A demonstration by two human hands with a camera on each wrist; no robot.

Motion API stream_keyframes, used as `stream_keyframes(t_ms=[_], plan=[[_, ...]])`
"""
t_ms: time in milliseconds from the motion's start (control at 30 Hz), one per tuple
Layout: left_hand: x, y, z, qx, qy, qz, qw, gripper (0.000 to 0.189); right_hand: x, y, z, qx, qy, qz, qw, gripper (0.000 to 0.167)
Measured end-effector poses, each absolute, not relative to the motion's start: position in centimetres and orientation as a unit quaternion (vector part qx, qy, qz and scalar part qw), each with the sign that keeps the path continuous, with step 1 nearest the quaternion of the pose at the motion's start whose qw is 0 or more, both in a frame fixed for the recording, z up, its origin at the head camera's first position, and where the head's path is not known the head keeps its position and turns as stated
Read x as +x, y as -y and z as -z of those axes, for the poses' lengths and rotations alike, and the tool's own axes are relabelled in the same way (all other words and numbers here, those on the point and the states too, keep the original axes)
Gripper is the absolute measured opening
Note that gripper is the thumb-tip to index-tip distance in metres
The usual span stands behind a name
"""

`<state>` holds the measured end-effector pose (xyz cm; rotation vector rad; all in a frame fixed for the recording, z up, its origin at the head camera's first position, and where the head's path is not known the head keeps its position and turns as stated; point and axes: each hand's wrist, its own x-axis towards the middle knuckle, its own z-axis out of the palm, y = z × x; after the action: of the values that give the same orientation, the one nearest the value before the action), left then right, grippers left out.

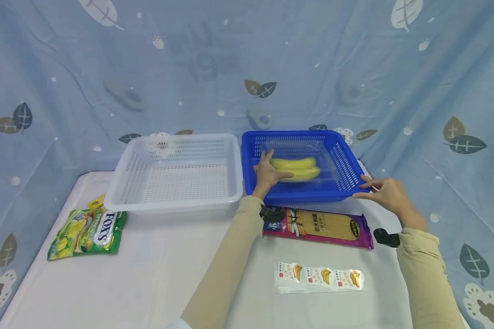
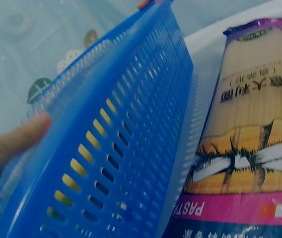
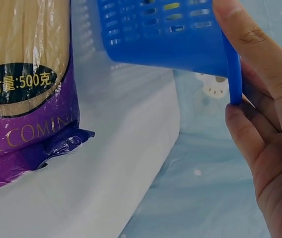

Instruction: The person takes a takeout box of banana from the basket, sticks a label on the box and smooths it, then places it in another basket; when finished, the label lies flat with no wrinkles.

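– at the far right of the table, in the head view, what are the hands doing?
– the left hand point(image 1: 267, 172) reaches into a blue basket point(image 1: 300, 198), its thumb and fingers spread apart. yellow bananas point(image 1: 298, 173) lie in there, in what looks like a clear container point(image 1: 330, 160). the thumb lies over them; one cannot tell whether it presses.
– and the right hand point(image 1: 387, 194)?
– thumb and fingers clamped on the basket's rim at its near right corner.
– what lies around?
– just left of it, a white basket point(image 1: 179, 183); further left and nearer, a green fox's bag point(image 1: 86, 230). just near of the blue basket lies a pasta pack point(image 1: 323, 224), and nearer still a sheet of banana stickers point(image 1: 321, 277).
– what does the left wrist view show?
– the left thumb stretched out at the blue rim, yellow showing through the slots, the pasta pack beside the basket's near wall.
– and the right wrist view?
– the rim pinched between the right thumb and fingers, a bit of yellow behind the slots, the purple end of the pack to the near side.
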<state>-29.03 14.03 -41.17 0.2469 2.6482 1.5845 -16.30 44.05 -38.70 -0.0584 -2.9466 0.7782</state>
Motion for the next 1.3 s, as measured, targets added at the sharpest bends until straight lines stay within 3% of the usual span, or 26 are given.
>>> stream_keyframes(t_ms=[167, 333, 867, 1300], plan=[[-29.4, -14.0, 41.3, 0.108, -0.844, -0.524, -0.039, 0.057, -16.4, -44.1, 38.7, -0.021, 0.966, -0.254, 0.050, 0.054], [-29.6, -13.8, 41.2, 0.149, -0.820, -0.547, -0.077, 0.045, -16.4, -44.0, 38.6, -0.028, 0.967, -0.250, 0.043, 0.055], [-29.8, -12.2, 41.0, 0.215, -0.794, -0.564, -0.067, 0.042, -16.2, -44.0, 38.5, -0.024, 0.965, -0.257, 0.040, 0.055], [-29.6, -10.8, 40.6, 0.234, -0.778, -0.580, -0.057, 0.042, -16.3, -43.8, 38.5, -0.047, 0.964, -0.263, 0.014, 0.066]])
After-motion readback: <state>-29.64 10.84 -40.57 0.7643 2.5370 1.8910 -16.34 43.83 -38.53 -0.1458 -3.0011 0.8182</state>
